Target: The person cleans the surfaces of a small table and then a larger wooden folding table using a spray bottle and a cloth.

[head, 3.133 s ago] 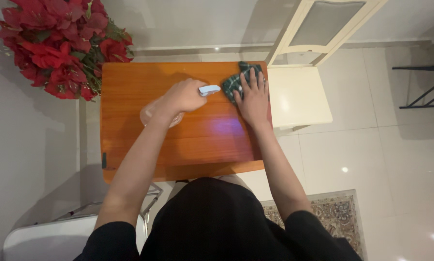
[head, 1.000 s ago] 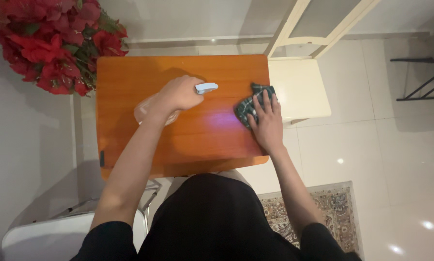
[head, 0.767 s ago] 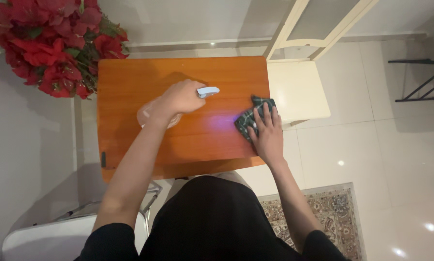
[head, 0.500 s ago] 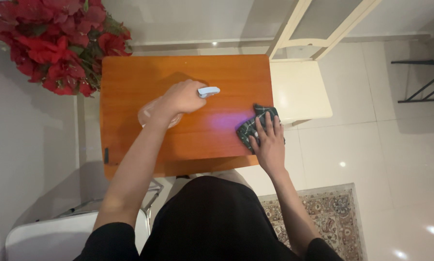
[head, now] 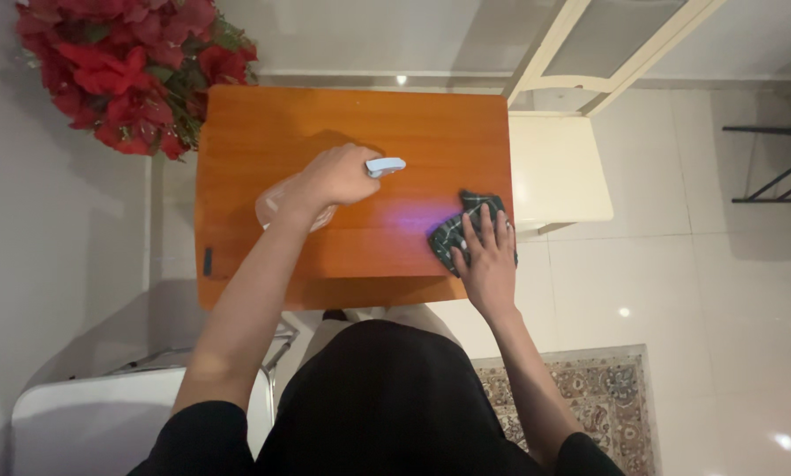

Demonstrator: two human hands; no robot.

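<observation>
Head view, looking straight down on a small orange-brown wooden table [head: 272, 132]. Left hand [head: 334, 176] is over the middle of the tabletop, fingers curled closed around the head of a spray bottle [head: 290, 203]; the pale blue nozzle [head: 385, 165] sticks out to the right past the knuckles, and the clear bottle body shows under the wrist, lying low toward the table's left half. Cannot tell whether the bottle base touches the wood. Right hand [head: 486, 260] lies flat at the near right corner of the table, fingers spread and extended, palm pressing down on a dark green checked cloth [head: 453, 234]; no curl around the fabric, the fingers rest on top. The cloth is bunched, its right edge at the table's right edge, well apart from the nozzle. A faint bluish-purple sheen marks the wood between nozzle and cloth. Red artificial flowers [head: 122, 70] with green leaves overlap the far left corner of the table. A cream chair [head: 559, 172] stands just beside the table on the right, its backrest toward the far side. A patterned rug [head: 607, 397] lies on the white tiled floor, near right. Black metal frame [head: 770, 163] at the far right edge. A white chair seat [head: 87, 427] at near left.
</observation>
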